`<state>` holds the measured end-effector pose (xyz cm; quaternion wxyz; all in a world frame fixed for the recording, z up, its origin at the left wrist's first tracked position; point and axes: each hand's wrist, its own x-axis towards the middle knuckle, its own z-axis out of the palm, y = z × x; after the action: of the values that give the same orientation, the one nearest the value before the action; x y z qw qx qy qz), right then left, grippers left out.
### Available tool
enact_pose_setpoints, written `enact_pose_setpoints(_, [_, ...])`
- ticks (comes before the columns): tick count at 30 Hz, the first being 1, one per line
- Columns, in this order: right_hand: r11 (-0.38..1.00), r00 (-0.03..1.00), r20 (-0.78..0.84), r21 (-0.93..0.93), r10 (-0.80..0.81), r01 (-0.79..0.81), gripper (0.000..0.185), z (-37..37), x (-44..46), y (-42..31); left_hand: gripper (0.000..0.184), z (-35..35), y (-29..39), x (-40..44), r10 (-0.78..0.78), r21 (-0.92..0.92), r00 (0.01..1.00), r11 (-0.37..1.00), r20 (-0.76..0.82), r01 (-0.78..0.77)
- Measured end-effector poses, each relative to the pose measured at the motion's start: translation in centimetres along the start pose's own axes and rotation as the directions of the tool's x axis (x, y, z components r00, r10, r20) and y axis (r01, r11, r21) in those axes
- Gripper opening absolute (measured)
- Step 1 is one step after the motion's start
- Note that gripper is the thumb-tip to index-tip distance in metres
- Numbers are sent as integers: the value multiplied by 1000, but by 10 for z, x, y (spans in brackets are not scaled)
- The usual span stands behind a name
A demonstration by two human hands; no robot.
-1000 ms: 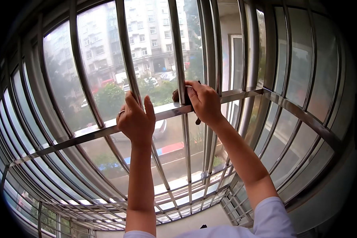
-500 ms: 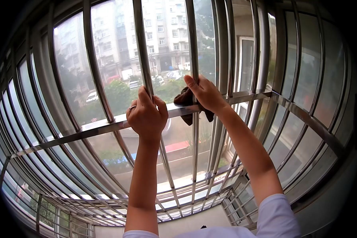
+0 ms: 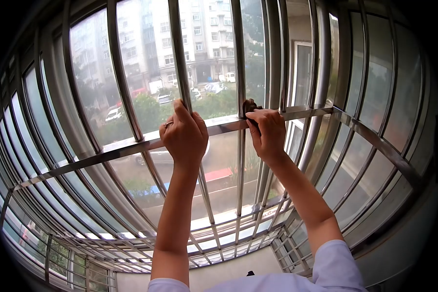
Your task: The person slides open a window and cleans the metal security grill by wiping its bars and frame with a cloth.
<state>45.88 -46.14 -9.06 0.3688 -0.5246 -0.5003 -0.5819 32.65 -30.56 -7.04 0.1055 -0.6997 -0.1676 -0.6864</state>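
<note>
Metal window bars surround me, joined by a flat horizontal rail. My left hand is closed around the rail where an upright bar crosses it; a ring shows on one finger. To its right, my right hand is closed on a dark brown cloth. A bunched bit of the cloth sticks up above the rail, beside another upright bar. The rest of it is hidden behind my fingers and the rail.
Behind the bars is a window pane; outside are a pale apartment building, greenery and parked cars. More bars curve round on the right. Below lies a lower grille.
My right hand has moved right and down from the upright bar to the rail, taking the cloth along. The cloth no longer hangs below the rail. My left hand keeps its hold.
</note>
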Motion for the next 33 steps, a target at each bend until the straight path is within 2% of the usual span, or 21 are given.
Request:
enact_pose_setpoints(2, [989,990,-31,-50,-140,138,21,-1,-2,-1,37,0,-2,-2,35,48,999,998,2,-35])
enact_pose_setpoints(4, [981,984,-16,-79,-178,176,24,-1,4,-7,39,-2,-2,-2,31,34,999,999,6,-32])
enact_pose_setpoints(8, [932,936,115,-106,-334,346,23,14,19,-17,40,-1,1,-1,5,12,1000,1000,15,-6])
enact_pose_setpoints(12, [971,940,289,-100,-182,218,21,21,39,-32,37,-3,3,0,7,41,1000,999,-4,-7])
enact_pose_setpoints(13, [971,938,305,-115,-166,209,13,25,48,-36,36,-2,1,0,20,32,1000,999,-12,-19])
enact_pose_setpoints(14, [969,913,394,-163,-110,187,5,28,55,-39,36,-3,1,0,1,36,1000,999,18,-1])
enact_pose_setpoints(16, [965,820,572,-203,-19,164,6,34,72,-45,36,0,-5,-1,29,38,1000,999,1,-29])
enact_pose_setpoints(20, [955,824,559,-190,-86,228,4,27,66,-35,37,-1,-8,-1,26,17,999,999,46,-27])
enact_pose_setpoints(22, [966,932,264,-9,-248,260,8,5,45,-22,38,-4,-8,-1,19,7,998,1000,54,-20])
enact_pose_setpoints(24, [982,971,146,51,-189,184,11,-22,19,-3,39,-3,-7,-1,3,-6,998,1000,62,-2])
enact_pose_setpoints(26, [995,995,40,-26,-93,94,13,-53,1,31,41,0,-6,-3,44,23,999,999,-7,-44])
enact_pose_setpoints(27, [997,996,-71,-39,63,-66,14,-64,-7,51,42,-1,-3,-2,24,40,1000,999,15,-24])
enact_pose_setpoints(28, [974,959,-185,-34,214,-223,15,-72,-8,71,42,-1,-2,-2,14,34,1000,999,10,-14])
enact_pose_setpoints(30, [933,874,-359,-22,328,-359,15,-86,1,99,43,-2,-1,-2,-29,42,998,999,56,27])
enact_pose_setpoints(32, [966,976,-190,-213,105,-145,14,-88,20,110,43,-3,-1,-2,-17,36,999,999,40,16])
enact_pose_setpoints(33, [949,998,34,-312,50,-37,15,-88,25,106,44,-3,-2,-2,-1,29,1000,1000,31,0])
